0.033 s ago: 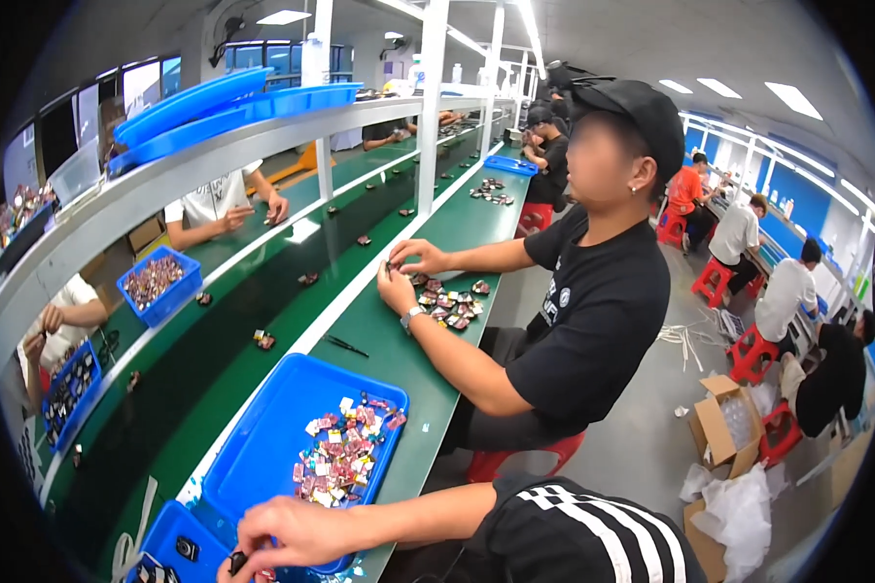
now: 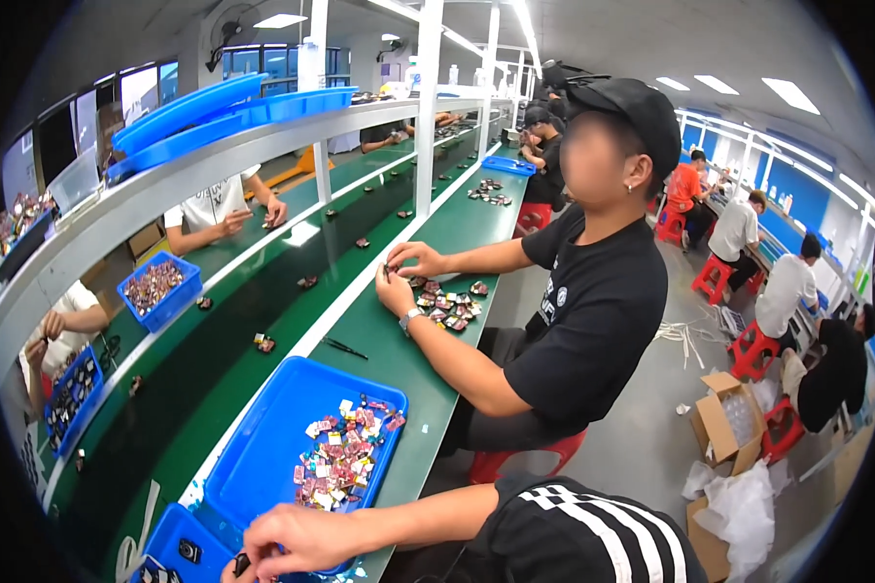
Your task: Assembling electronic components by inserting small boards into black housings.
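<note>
At the lower edge, my right hand (image 2: 297, 539) reaches in from a black sleeve with white stripes. Its fingers are pinched on a small black part (image 2: 241, 563), partly cut off by the picture's edge. Just beyond the hand lies a large blue tray (image 2: 253, 442), its right side covered with loose small reddish, white and yellow electronic pieces (image 2: 338, 457). To the hand's left, a smaller blue tray (image 2: 180, 534) holds a black square part with a round lens-like centre (image 2: 190, 551) and black-and-white pieces. I do not see my left hand.
A green conveyor belt (image 2: 292, 282) with scattered small assemblies runs along the left. Black tweezers (image 2: 345, 348) lie on the green bench. A co-worker in a black cap (image 2: 593, 272) handles a small part beside a pile of assemblies (image 2: 452, 306). Across the belt stands a blue bin (image 2: 165, 311).
My right hand has shifted very slightly right and up, still pinching the black part. The view has moved slightly; little else differs.
</note>
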